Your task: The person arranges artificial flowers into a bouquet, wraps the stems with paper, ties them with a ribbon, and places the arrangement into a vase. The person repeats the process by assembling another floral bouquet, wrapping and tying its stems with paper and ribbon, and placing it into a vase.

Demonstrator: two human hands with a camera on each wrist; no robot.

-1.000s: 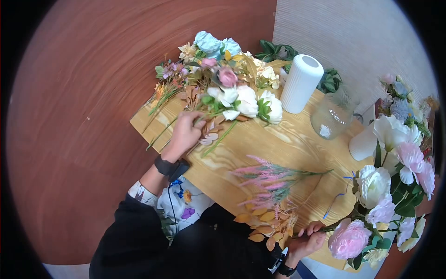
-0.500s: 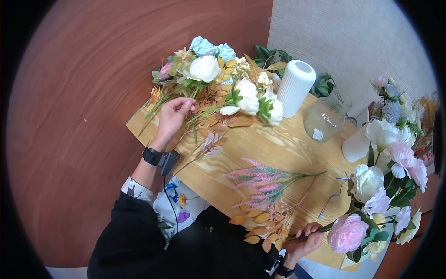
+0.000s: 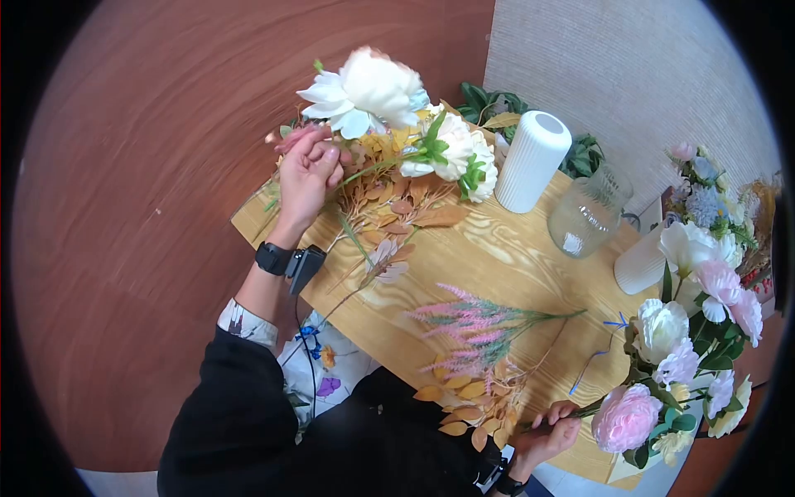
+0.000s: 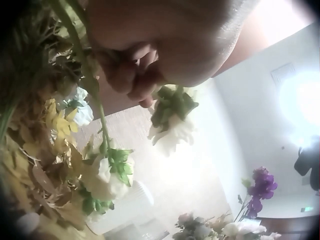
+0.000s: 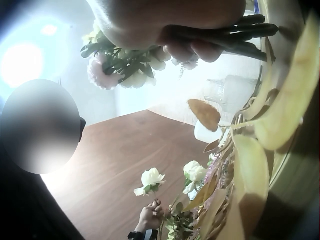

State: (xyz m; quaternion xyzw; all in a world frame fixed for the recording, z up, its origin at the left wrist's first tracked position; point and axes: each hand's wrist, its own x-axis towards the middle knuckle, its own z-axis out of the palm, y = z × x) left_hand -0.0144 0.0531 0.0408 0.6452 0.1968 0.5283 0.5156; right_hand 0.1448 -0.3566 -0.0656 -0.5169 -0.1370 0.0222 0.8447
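Note:
The left hand (image 3: 306,182) is raised over the heap at the table's far left, fingers curled, pinching a large white flower (image 3: 377,89). In the left wrist view its bloom (image 4: 171,132) hangs just beyond the left hand (image 4: 165,45); the pinched stem is mostly hidden. Close by lie more white flowers (image 3: 451,145) with green stems and brown leaves (image 3: 397,207). At the near edge the right hand (image 3: 548,437) grips the stems of a bouquet with pink (image 3: 627,418) and white (image 3: 662,330) blooms. Dark stem ends (image 5: 245,35) stick out of the right hand (image 5: 170,20).
Pink-green sprigs (image 3: 472,323) and orange leaves (image 3: 468,406) lie mid-table near the body. Behind stand a white ribbed vase (image 3: 532,166), a glass vase (image 3: 584,215) and another white vase (image 3: 640,263). Blue ties (image 3: 590,369) lie by the bouquet.
The left hand has moved up and away from the body, lifting the white flower out of the heap. The right hand and its bouquet have hardly moved.

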